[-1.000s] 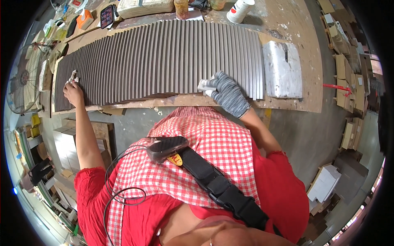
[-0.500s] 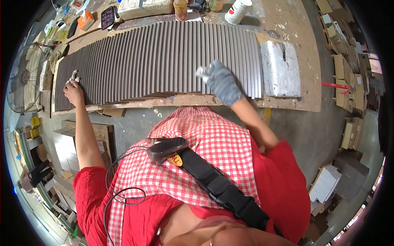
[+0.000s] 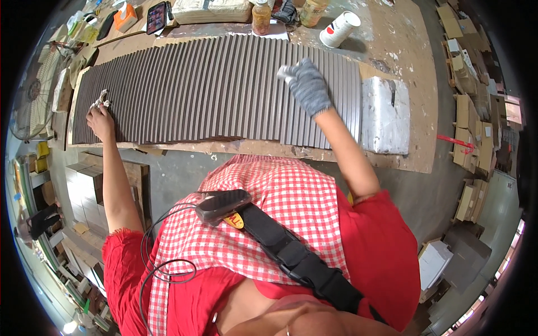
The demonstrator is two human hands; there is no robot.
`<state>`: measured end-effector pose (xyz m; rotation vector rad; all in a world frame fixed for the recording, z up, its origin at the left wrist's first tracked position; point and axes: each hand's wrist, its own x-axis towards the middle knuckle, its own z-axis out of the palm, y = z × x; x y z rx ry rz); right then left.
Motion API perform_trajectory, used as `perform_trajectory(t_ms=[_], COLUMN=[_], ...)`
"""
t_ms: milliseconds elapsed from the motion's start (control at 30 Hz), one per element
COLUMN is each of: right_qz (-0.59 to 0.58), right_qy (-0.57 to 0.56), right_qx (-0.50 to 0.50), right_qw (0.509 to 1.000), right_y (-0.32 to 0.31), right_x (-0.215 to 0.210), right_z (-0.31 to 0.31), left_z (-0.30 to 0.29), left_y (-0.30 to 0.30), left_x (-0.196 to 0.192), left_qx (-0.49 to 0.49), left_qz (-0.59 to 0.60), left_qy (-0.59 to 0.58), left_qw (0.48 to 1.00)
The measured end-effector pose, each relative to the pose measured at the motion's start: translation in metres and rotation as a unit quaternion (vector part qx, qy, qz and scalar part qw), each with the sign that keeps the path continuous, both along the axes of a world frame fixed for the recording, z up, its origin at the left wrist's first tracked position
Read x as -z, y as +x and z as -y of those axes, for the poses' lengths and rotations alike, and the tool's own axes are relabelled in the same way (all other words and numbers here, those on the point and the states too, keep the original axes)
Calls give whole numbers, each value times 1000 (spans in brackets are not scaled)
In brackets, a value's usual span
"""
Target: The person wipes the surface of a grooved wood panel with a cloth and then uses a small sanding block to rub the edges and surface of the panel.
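Head view: row of dark grey strips (image 3: 196, 89) laid side by side on the surface (image 3: 412, 73), in front of the person.
Strip axis: each strip's long axis runs near to far; near ends face the person, far ends point toward the bottle (image 3: 261, 18) and cup (image 3: 339, 29).
Row axis: left to right, looking bowed through the lens; near ends uneven, with a step right of the middle.
Left hand (image 3: 101, 123): bare, over the row's left end; fingers closed on a crumpled, pale wad (image 3: 103, 99).
Right hand (image 3: 308, 89): grey knit glove, over the right part of the row; fingers closed on a white pad (image 3: 287, 73), blurred. Contact between pad and strips: cannot tell.
Hands: well apart.
Surface, right: white block (image 3: 385, 120) just beside the row; paint-like specks on the brown top.
Surface, far side: white cup tilted; bottle upright; pale bundle (image 3: 210, 11); phone (image 3: 157, 18); orange tissue box (image 3: 125, 20).
Room, left: fan (image 3: 35, 87) beyond the surface's end.
Room, right: brown cartons (image 3: 465, 134) on the grey floor (image 3: 409, 224).
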<state>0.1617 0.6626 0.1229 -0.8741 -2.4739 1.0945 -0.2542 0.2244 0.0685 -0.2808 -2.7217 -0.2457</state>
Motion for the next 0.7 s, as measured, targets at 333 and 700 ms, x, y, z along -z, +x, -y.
perform_trajectory(t_ms=[333, 700], right_qz=[-19, 45], right_qy=[173, 162], right_qx=[-62, -47], right_qw=[983, 985], right_y=[-60, -4], right_x=[1, -9], right_z=[-105, -56], left_z=[3, 6], left_y=[21, 28], left_x=[-14, -13], left_qx=[18, 11], left_qz=[-20, -15], left_qy=[9, -4], left_qw=[1000, 1000])
